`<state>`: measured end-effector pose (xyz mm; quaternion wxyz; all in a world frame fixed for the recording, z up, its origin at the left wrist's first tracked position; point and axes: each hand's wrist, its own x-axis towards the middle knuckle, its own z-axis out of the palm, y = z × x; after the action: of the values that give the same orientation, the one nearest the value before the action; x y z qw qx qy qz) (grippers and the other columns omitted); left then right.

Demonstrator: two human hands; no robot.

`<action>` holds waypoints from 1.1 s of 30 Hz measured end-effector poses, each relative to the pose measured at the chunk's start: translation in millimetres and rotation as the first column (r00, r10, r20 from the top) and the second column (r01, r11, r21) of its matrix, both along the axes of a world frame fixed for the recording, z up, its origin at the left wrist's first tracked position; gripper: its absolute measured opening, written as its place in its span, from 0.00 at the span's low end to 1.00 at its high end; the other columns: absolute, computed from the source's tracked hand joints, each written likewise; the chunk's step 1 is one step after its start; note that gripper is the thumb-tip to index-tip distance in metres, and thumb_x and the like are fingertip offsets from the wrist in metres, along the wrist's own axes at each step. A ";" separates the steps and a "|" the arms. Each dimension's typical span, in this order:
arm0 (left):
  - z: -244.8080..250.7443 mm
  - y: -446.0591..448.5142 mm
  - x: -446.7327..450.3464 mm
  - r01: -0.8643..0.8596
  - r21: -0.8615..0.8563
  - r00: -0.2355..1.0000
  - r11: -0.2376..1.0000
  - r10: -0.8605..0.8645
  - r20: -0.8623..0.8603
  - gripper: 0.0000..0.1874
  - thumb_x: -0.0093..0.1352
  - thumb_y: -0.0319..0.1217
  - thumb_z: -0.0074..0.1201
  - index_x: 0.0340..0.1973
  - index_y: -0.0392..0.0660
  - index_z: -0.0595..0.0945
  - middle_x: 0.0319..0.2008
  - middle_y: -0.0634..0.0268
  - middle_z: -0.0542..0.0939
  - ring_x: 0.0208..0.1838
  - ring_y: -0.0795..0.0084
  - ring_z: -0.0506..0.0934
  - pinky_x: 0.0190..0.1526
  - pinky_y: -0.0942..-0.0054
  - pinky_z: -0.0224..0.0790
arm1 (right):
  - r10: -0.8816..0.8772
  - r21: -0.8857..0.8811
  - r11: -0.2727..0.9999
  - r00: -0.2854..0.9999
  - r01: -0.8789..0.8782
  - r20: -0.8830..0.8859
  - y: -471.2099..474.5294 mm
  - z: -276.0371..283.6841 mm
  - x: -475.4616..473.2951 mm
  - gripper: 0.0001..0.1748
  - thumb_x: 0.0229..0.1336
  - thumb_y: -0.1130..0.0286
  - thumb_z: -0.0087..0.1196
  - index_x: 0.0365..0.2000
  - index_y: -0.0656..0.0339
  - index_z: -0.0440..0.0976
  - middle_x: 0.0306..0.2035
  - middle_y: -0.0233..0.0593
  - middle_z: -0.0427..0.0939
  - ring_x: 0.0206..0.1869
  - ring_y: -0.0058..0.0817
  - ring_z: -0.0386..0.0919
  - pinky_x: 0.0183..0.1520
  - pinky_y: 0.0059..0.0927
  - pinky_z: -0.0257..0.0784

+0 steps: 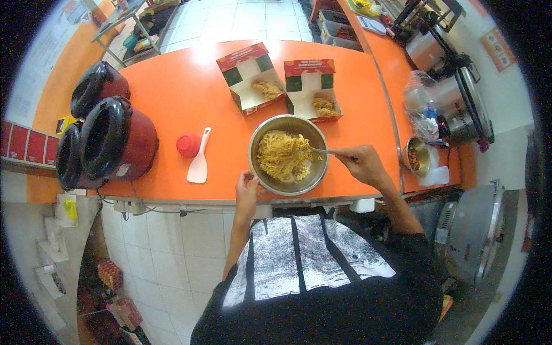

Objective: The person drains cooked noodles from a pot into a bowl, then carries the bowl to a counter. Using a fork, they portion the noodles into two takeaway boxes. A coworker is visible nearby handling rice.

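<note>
A round stainless steel bowl (289, 189) of yellow noodles (280, 155) stands near the front edge of the orange counter. My left hand (247, 189) grips the bowl's rim at its lower left. From the right, my right hand (360, 163) is closed on the handle of a metal utensil (321, 151), whose far end is hidden in the noodles. Just behind the bowl are two open cardboard boxes, the left (248, 77) and the right (308, 86), each with a piece of fried food inside. A white rice paddle (199, 161) leans against a small red bowl (188, 145) to the left.
Several dark red rice cookers (129, 138) with black lids stand at the counter's left end. Along the right counter (384, 73) are steel cookers (453, 99), a clear plastic bag (420, 103) and a metal bowl of brown food pieces (416, 157). A white tiled floor lies beyond.
</note>
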<state>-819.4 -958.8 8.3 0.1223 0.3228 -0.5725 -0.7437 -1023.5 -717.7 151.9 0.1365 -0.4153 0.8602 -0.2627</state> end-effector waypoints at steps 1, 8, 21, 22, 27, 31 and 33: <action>-3.4 -1.1 0.7 -0.009 0.021 1.000 1.000 0.008 0.013 0.10 0.74 0.30 0.48 0.48 0.40 0.71 0.46 0.64 0.71 0.48 0.74 0.75 0.41 0.71 0.81 | 0.054 0.073 0.996 0.985 -0.042 -0.162 -0.3 10.4 3.0 0.15 0.58 0.73 0.57 0.45 0.49 0.83 0.29 0.34 0.84 0.25 0.28 0.79 0.27 0.28 0.72; -17.9 -8.7 -2.4 -0.038 0.122 0.999 0.992 0.040 -0.013 0.08 0.74 0.27 0.46 0.47 0.40 0.70 0.45 0.62 0.71 0.45 0.76 0.75 0.42 0.71 0.82 | 0.393 0.432 0.885 0.780 -0.176 -0.487 -18.2 39.7 25.6 0.18 0.52 0.72 0.52 0.45 0.44 0.78 0.22 0.31 0.74 0.25 0.29 0.76 0.31 0.36 0.67; -21.4 -11.6 -0.5 -0.043 0.127 0.998 0.991 0.049 -0.044 0.09 0.73 0.28 0.48 0.47 0.41 0.71 0.45 0.64 0.71 0.46 0.75 0.75 0.40 0.74 0.81 | 0.467 0.468 0.859 0.693 -0.208 -0.549 -70.8 124.2 7.8 0.16 0.53 0.73 0.52 0.43 0.46 0.80 0.26 0.32 0.77 0.30 0.32 0.79 0.31 0.38 0.69; -19.4 -12.2 1.4 -0.038 0.093 0.998 0.995 0.042 -0.037 0.09 0.73 0.28 0.48 0.47 0.41 0.71 0.45 0.64 0.72 0.46 0.75 0.75 0.40 0.74 0.80 | 0.470 0.462 0.858 0.703 -0.223 -0.534 -78.6 116.0 2.5 0.16 0.53 0.73 0.53 0.42 0.47 0.80 0.26 0.33 0.78 0.30 0.33 0.80 0.30 0.40 0.69; -12.5 -8.0 -3.1 -0.035 0.026 0.999 0.999 0.036 -0.029 0.09 0.73 0.27 0.48 0.48 0.42 0.71 0.44 0.66 0.72 0.45 0.76 0.75 0.38 0.73 0.80 | 0.496 0.570 0.790 0.783 -0.227 -0.375 -107.6 -0.9 -60.9 0.07 0.52 0.67 0.54 0.28 0.47 0.83 0.19 0.40 0.77 0.28 0.42 0.80 0.27 0.46 0.71; -9.6 -6.7 -0.4 -0.062 0.103 0.998 0.993 0.063 -0.011 0.09 0.72 0.27 0.49 0.47 0.41 0.72 0.44 0.65 0.72 0.45 0.76 0.75 0.37 0.70 0.81 | 0.553 0.438 0.790 0.807 -0.430 -0.206 -97.4 -47.8 -82.5 0.09 0.52 0.64 0.56 0.30 0.47 0.86 0.22 0.44 0.80 0.26 0.41 0.80 0.28 0.42 0.73; -6.4 -1.3 -1.2 -0.103 0.169 0.993 0.980 0.112 -0.042 0.09 0.72 0.27 0.49 0.46 0.40 0.72 0.44 0.65 0.72 0.45 0.75 0.75 0.36 0.69 0.82 | 0.532 0.271 0.818 0.846 -0.508 -0.019 -85.0 -72.2 -89.1 0.10 0.51 0.64 0.58 0.35 0.48 0.86 0.25 0.44 0.82 0.26 0.38 0.80 0.29 0.38 0.74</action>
<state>-820.6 -960.1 1.9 0.1496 0.3432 -0.4869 -0.7892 -1112.6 -802.7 79.7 0.2149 -0.6251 0.7458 -0.0823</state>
